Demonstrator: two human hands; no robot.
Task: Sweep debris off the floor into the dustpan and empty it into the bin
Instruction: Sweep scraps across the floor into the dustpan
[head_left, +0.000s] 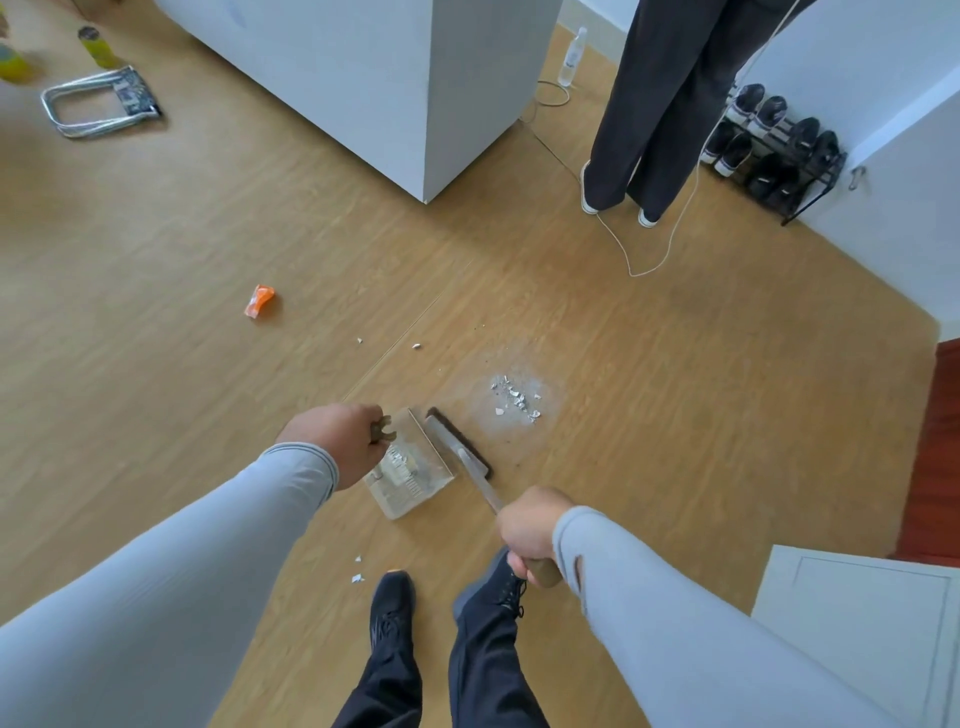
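Observation:
My left hand (337, 439) grips the brown handle of a pale dustpan (410, 478) that rests on the wooden floor with some white bits inside. My right hand (530, 530) grips the handle of a broom whose dark brush head (460, 441) lies right at the dustpan's open edge. A patch of white crumbs and dust (517, 397) lies just beyond the brush. Smaller white flakes sit farther off (415, 345) and near my shoes (357, 569). An orange wrapper (260, 300) lies to the left. No bin is in view.
A white cabinet (415, 104) stands ahead. A person in dark trousers (649, 130) stands at the right, a white cable (649, 260) trailing on the floor. A shoe rack (779, 150), a folded stool (98, 101), bottles (98, 47) and a white door panel (857, 623) surround the area.

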